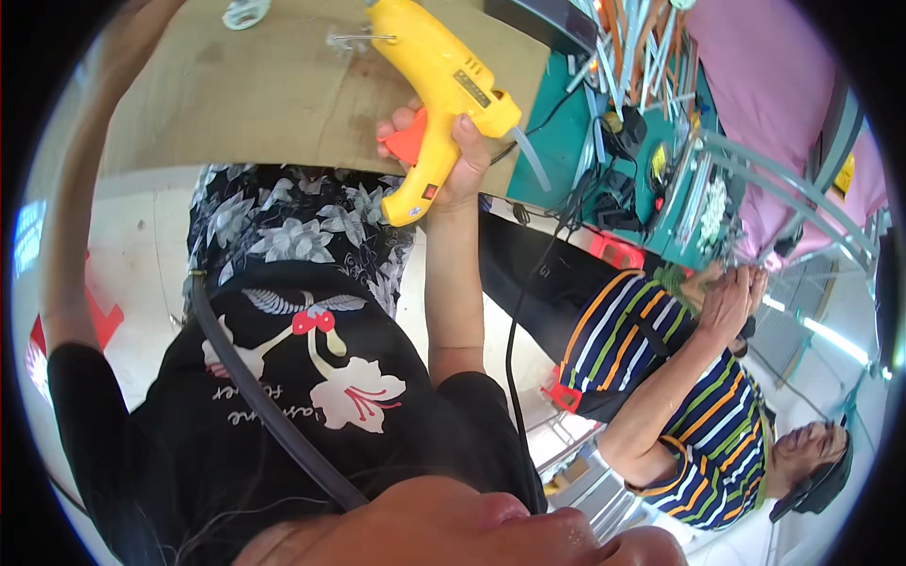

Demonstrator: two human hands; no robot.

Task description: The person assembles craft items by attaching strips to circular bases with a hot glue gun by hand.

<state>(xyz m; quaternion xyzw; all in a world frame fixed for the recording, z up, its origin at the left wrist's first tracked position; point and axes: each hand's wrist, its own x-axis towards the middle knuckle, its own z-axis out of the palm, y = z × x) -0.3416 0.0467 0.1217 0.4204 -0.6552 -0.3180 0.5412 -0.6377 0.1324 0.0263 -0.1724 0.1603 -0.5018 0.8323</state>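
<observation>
My right hand (444,156) is wrapped round the handle of a yellow hot glue gun (444,80), its fingers at the red trigger (406,141). A translucent glue stick (532,158) sticks out of the gun's rear end. The nozzle end runs past the top edge of the picture. A thin wire stand (370,38) with a clear blob on it juts from the gun's side. My left hand (142,17) is at the upper left, over the table, and its fingers are cut off by the picture's edge. Nearest to it lies a small white piece (245,12).
The tan tabletop (283,104) spans the front, with a green surface (545,174) to its right. Strips (642,52), cables and dark tools crowd that side. At right a co-worker in a striped shirt (651,349) holds their hands together. A black cord (514,349) hangs between us.
</observation>
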